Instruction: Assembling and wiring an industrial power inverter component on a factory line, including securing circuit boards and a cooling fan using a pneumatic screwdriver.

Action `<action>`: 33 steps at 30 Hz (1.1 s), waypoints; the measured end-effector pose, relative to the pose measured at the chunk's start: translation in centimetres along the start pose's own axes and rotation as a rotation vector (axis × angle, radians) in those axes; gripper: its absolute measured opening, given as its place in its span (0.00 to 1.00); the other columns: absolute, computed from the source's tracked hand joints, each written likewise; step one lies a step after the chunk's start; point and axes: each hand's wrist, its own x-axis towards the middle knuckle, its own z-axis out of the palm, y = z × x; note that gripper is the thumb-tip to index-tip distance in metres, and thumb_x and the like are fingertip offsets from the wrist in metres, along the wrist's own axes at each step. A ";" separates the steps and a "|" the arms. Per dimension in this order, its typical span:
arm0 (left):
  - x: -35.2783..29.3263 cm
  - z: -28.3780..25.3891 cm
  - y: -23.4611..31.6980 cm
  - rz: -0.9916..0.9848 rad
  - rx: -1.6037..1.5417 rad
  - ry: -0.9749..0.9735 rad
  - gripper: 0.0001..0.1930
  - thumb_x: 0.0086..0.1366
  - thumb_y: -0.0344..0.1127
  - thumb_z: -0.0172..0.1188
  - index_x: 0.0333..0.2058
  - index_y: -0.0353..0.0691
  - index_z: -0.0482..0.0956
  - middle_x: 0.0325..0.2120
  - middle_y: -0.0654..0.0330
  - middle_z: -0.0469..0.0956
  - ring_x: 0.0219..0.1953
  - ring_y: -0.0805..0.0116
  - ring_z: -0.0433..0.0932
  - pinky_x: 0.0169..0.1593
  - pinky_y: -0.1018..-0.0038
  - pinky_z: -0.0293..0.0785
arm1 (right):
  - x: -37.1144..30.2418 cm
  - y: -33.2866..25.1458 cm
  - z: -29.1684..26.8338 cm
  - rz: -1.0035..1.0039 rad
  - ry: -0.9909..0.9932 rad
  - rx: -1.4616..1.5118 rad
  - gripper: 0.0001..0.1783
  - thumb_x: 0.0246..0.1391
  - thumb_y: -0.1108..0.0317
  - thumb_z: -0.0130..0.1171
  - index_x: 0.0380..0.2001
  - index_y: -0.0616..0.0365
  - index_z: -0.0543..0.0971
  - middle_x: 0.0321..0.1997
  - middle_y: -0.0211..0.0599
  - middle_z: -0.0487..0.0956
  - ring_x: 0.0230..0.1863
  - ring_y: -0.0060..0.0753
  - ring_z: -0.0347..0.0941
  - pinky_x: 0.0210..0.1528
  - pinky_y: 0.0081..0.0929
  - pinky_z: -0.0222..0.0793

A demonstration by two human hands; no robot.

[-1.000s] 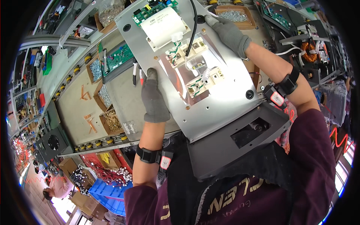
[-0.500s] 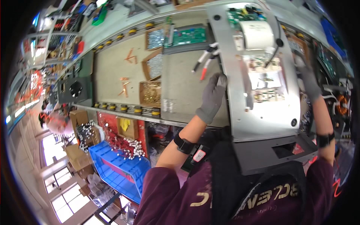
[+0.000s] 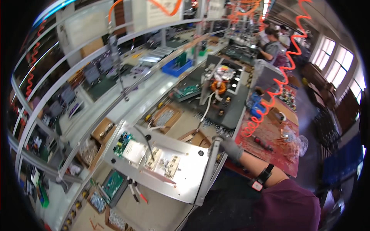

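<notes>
The open silver metal chassis (image 3: pixel 192 163) lies on the bench with a green circuit board (image 3: pixel 120 144), a white block (image 3: pixel 135 151) and pale modules (image 3: pixel 169 167) inside. A grey end panel (image 3: pixel 209 173) runs along its right side. My right hand (image 3: pixel 230 149), in a grey glove, is at the far corner of that panel. Its fingers are blurred and partly hidden, so their grip does not show. My left hand is out of view. Below the chassis, red-and-white-handled pliers (image 3: pixel 139 194) lie on the bench beside a board in a dark tray (image 3: pixel 112 186).
Cardboard boxes of screws (image 3: pixel 165 117) stand beyond the chassis. Farther off sits another unit with an orange coil (image 3: pixel 219 87) on a dark board. A red-topped table (image 3: pixel 277 154) stands to the right under a coiled orange hose (image 3: pixel 283 82). People (image 3: pixel 271 46) are in the background.
The view has swung to the right, and the chassis appears turned and lower left. My left hand has left the view. My right hand now shows at the end panel's far corner.
</notes>
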 end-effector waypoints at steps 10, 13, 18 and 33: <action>0.5 -7.8 -2.4 0.159 0.877 0.076 0.17 0.61 0.40 0.55 0.46 0.39 0.73 0.38 0.59 0.73 0.36 0.70 0.72 0.36 0.75 0.70 | -9.9 8.8 -8.8 0.244 0.131 0.160 0.13 0.61 0.62 0.49 0.43 0.57 0.74 0.29 0.34 0.77 0.23 0.21 0.71 0.25 0.22 0.71; -4.7 -9.2 -3.6 0.232 1.165 0.028 0.16 0.62 0.39 0.54 0.46 0.39 0.73 0.36 0.59 0.73 0.35 0.71 0.72 0.35 0.76 0.69 | -9.9 10.6 -13.0 0.284 0.171 0.034 0.13 0.59 0.62 0.51 0.43 0.57 0.74 0.31 0.34 0.78 0.26 0.23 0.73 0.28 0.25 0.72; -8.6 -16.9 -1.7 0.259 1.578 -0.028 0.15 0.62 0.37 0.54 0.46 0.38 0.73 0.34 0.60 0.72 0.32 0.72 0.70 0.33 0.77 0.68 | -7.8 12.9 -24.0 0.167 -0.012 -0.986 0.16 0.55 0.63 0.51 0.43 0.59 0.74 0.45 0.46 0.77 0.45 0.49 0.74 0.42 0.37 0.70; -24.1 -34.7 11.7 0.415 2.551 -0.438 0.11 0.64 0.32 0.53 0.44 0.36 0.72 0.26 0.63 0.69 0.25 0.75 0.65 0.27 0.79 0.66 | 3.2 21.4 -39.2 -0.948 -1.009 -1.583 0.20 0.47 0.66 0.54 0.46 0.38 0.69 0.53 0.31 0.65 0.49 0.37 0.66 0.48 0.31 0.65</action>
